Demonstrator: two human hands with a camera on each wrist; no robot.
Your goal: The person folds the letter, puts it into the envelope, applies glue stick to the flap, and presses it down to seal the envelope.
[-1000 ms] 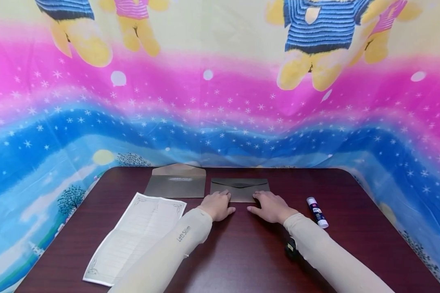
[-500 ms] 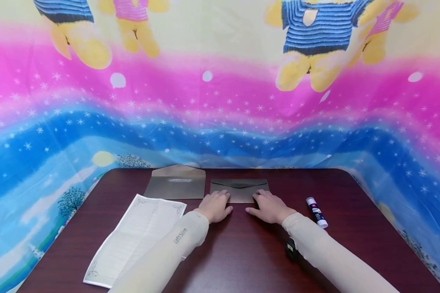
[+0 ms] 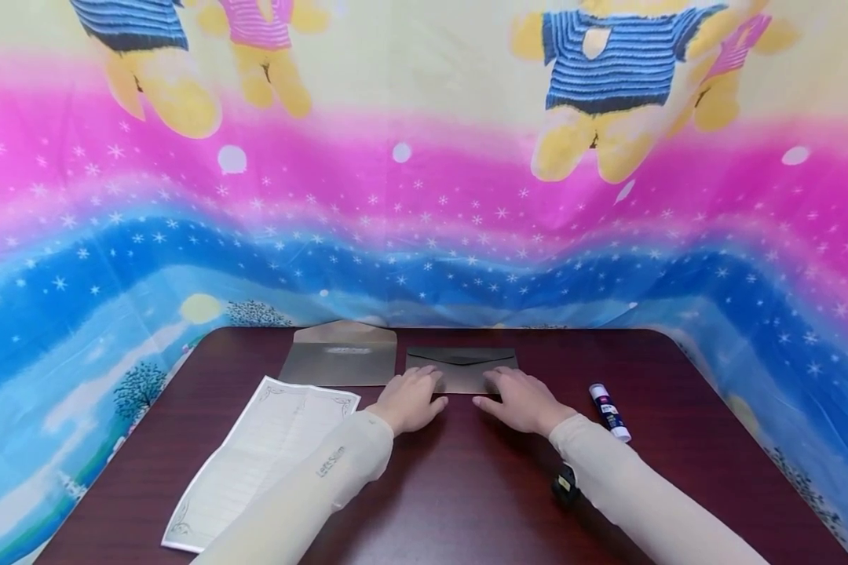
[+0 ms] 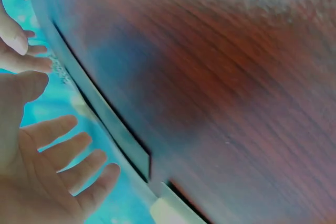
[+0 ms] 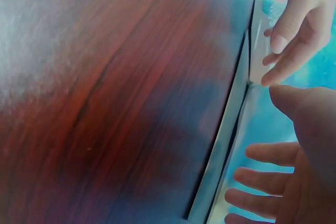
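Note:
A dark grey-brown envelope (image 3: 459, 378) with its pointed flap folded down lies near the far edge of the table. My left hand (image 3: 406, 399) is at its left near corner and my right hand (image 3: 526, 399) at its right near corner. Both wrist views show loosely spread fingers, with nothing held in the left hand (image 4: 55, 163) or the right hand (image 5: 278, 174). In those views the fingers look raised off the tabletop, and I cannot tell whether any fingertip touches the envelope. The same envelope (image 4: 113, 116) shows edge-on in the left wrist view.
A second envelope (image 3: 339, 367), flap open, lies to the left. A bordered sheet of paper (image 3: 254, 463) is nearer me, partly under the left sleeve in view. A glue stick (image 3: 610, 412) lies right of my right hand. A printed curtain (image 3: 424, 196) hangs behind the table (image 3: 452, 502).
My left hand has shifted slightly left, away from the envelope's middle. The right hand stays almost in place, and the head view has tilted up a little. Envelopes, paper and glue stick keep their places.

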